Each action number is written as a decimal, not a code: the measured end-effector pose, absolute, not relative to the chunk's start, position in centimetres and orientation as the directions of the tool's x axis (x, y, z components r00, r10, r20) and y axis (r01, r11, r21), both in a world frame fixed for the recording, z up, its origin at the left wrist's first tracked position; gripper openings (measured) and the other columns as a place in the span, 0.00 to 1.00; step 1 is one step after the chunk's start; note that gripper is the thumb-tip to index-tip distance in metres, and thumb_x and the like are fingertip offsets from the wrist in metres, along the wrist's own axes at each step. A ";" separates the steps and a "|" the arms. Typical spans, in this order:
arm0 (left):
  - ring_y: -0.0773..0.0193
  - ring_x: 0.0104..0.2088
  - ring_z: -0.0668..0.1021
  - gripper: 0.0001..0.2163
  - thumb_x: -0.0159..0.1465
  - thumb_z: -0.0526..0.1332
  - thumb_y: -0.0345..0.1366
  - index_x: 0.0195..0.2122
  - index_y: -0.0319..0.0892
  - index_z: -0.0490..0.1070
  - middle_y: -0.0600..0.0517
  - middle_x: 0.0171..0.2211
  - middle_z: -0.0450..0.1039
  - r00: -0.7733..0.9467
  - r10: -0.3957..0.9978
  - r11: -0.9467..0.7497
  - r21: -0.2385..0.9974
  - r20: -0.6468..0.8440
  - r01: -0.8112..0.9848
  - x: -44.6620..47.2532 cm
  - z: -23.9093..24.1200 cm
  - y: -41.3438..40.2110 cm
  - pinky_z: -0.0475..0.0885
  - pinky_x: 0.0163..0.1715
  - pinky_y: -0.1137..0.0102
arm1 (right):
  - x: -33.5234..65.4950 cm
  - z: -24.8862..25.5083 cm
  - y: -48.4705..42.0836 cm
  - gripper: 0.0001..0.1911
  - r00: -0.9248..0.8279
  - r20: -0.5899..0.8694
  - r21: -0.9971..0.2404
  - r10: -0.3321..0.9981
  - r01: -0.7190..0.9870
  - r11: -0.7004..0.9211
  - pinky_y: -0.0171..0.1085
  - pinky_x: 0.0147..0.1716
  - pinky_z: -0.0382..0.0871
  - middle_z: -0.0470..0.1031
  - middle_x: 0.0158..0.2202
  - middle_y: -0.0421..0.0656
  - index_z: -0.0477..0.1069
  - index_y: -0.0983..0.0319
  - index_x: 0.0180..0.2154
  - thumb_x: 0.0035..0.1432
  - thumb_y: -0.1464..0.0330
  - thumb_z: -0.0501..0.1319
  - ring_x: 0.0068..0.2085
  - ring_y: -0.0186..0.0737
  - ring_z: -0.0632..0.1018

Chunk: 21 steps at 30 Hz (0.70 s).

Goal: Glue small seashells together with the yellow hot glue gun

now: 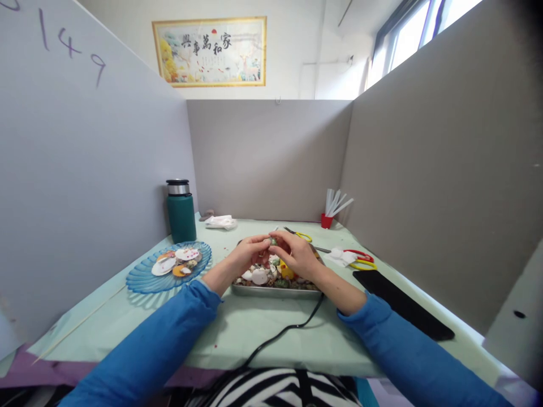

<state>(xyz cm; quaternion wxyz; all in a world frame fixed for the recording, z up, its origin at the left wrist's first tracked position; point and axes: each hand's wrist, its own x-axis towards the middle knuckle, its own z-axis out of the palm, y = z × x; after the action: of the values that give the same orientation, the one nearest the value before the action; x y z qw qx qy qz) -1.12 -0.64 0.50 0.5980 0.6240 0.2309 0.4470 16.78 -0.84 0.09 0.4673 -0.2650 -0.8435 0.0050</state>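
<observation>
Craft wkshop w/ partitions [269, 158], scissors [368, 260]

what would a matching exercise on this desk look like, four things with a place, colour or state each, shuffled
1. small greenish piece
2. bottle
3. plate
4. red cup

A. translucent blue
B. holds white sticks
C. between left hand and right hand
D. upright, with a black lid

Pairs: 1-C, 2-D, 3-A, 4-B
</observation>
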 end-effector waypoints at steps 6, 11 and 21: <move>0.72 0.18 0.66 0.11 0.53 0.66 0.39 0.32 0.35 0.74 0.54 0.20 0.64 0.485 0.829 -0.194 0.957 0.277 -0.216 -1.2 0.6 -0.7 0.64 0.22 0.73 | 16.7 0.0 -0.8 0.13 -0.448 0.777 -0.236 0.443 0.445 0.864 0.34 0.30 0.64 0.73 0.31 0.42 0.67 0.61 0.47 0.61 0.65 0.56 0.29 0.36 0.72; 0.71 0.18 0.67 0.12 0.52 0.67 0.38 0.32 0.34 0.75 0.53 0.20 0.66 0.481 0.838 -0.177 0.962 0.258 -0.208 -1.2 0.6 -0.6 0.66 0.23 0.71 | 16.7 -0.1 -0.7 0.13 -0.455 0.775 -0.229 0.439 0.446 0.866 0.34 0.30 0.64 0.73 0.31 0.41 0.67 0.60 0.47 0.61 0.64 0.56 0.28 0.36 0.72; 0.72 0.18 0.67 0.10 0.51 0.67 0.38 0.29 0.35 0.74 0.55 0.18 0.65 0.455 0.848 -0.191 0.957 0.272 -0.217 -1.2 0.5 -0.6 0.64 0.22 0.72 | 16.7 -0.1 -0.4 0.13 -0.463 0.784 -0.222 0.414 0.413 0.883 0.36 0.35 0.67 0.75 0.35 0.45 0.67 0.61 0.47 0.61 0.66 0.56 0.35 0.39 0.75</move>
<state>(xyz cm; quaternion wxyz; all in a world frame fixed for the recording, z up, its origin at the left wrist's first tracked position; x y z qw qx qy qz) -1.22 -0.61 0.45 0.5833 0.6222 0.2537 0.4563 16.68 -0.37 -0.14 0.4582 -0.2418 -0.8553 0.0003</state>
